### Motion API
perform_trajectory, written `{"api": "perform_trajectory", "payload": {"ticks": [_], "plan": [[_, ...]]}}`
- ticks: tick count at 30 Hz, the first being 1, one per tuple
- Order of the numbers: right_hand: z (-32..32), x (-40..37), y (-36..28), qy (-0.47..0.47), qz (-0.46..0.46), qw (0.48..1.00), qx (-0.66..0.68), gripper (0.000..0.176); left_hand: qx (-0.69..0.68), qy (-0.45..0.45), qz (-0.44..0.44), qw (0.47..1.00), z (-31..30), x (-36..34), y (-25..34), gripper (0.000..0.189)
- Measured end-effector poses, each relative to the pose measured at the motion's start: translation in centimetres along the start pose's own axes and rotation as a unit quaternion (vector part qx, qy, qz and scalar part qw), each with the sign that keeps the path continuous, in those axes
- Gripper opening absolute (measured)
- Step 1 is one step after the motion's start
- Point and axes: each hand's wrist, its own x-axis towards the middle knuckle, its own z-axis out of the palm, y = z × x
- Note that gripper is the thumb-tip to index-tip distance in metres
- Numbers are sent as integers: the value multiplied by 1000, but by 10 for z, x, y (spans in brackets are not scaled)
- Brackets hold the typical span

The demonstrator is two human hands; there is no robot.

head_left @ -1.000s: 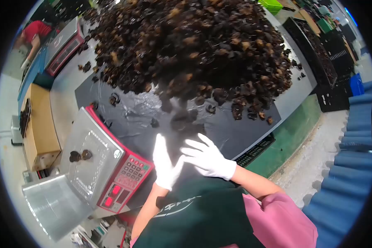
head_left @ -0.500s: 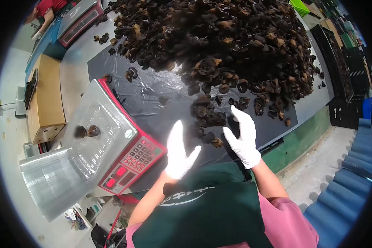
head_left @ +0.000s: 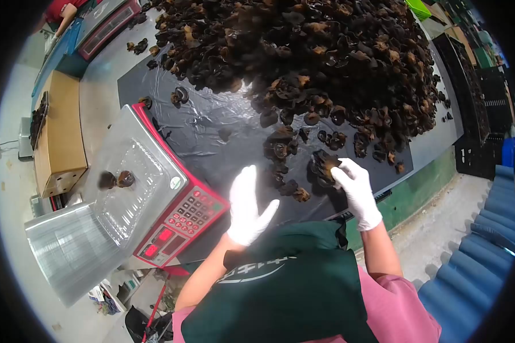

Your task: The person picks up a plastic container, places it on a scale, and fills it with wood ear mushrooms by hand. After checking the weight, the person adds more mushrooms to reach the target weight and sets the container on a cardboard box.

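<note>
My right hand [head_left: 357,194], in a white glove, has its thumb and fingers closed on a dark clump of wood ear mushrooms [head_left: 323,167]. My left hand [head_left: 247,210], gloved too, is open above the dark plastic sheet [head_left: 203,137], thumb spread from the fingers. Between my hands lie some loose wood ears [head_left: 289,187]. Left of them stands a red-framed scale [head_left: 195,209] with a lit red display. On its plate sits a clear plastic tray [head_left: 137,197] holding a couple of small wood ears [head_left: 124,179].
A big heap of wood ears [head_left: 303,63] covers the table's far side. Stacked clear trays [head_left: 68,246] overhang at left, near a cardboard box [head_left: 68,131]. A second scale [head_left: 106,31] and a person's arm [head_left: 66,20] are at upper left. Black crates [head_left: 478,154] stand right.
My right hand has closed on a clump of wood ears and moved slightly right and down, lifting the clump away from the loose pieces. My left hand has hardly moved.
</note>
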Motion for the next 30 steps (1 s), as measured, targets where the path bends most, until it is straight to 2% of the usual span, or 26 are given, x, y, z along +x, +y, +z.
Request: {"api": "perform_trajectory", "payload": {"ticks": [1,3,5,7,8,9,11,12,13,15,17,19,23,25,27,29,30], "plan": [[-12,-10,-7,7,15,1000,-14,22,1,0,1,1000,0,0,0,99],[-52,-27,4,7,-13,998,-57,22,-4,-3,-6,1000,-1,0,-1,99],[-97,-50,-3,-51,20,997,-53,24,-3,-4,-9,1000,0,0,-1,99],[-142,-67,6,-53,75,975,-200,24,7,-6,-5,1000,-1,2,1,99],[-148,-73,8,-10,89,930,-356,24,-2,0,-1,1000,0,4,1,99],[-144,-77,1,22,24,886,-463,23,-2,-1,-3,1000,1,4,2,99],[-113,-76,-13,81,-110,751,-646,23,1,-1,-7,1000,1,4,2,100],[-94,-73,-15,64,-129,873,-466,26,4,-2,-5,1000,0,3,2,100],[-73,-67,-14,31,-154,922,-354,29,7,-3,-2,1000,1,2,1,100],[-20,-53,-13,-24,-200,924,-326,36,12,-5,3,1000,1,2,3,100],[21,-37,-5,-32,-285,870,-401,42,19,-7,2,1000,-1,1,5,100],[46,-25,9,-24,-289,829,-478,33,5,-14,-13,1000,-3,3,8,100],[24,-27,13,1,-333,842,-424,19,-4,-14,-14,1000,-4,1,6,101],[-10,-45,-9,12,-289,848,-444,17,15,-9,1,1000,-4,3,7,101],[-52,-61,-10,34,-232,826,-513,18,23,-8,9,1000,-4,6,8,101],[-91,-75,-4,22,-155,781,-605,25,22,-11,11,1000,-4,7,8,101],[-99,-83,-12,11,-108,731,-674,33,23,-11,11,1000,-4,7,8,101]]}}
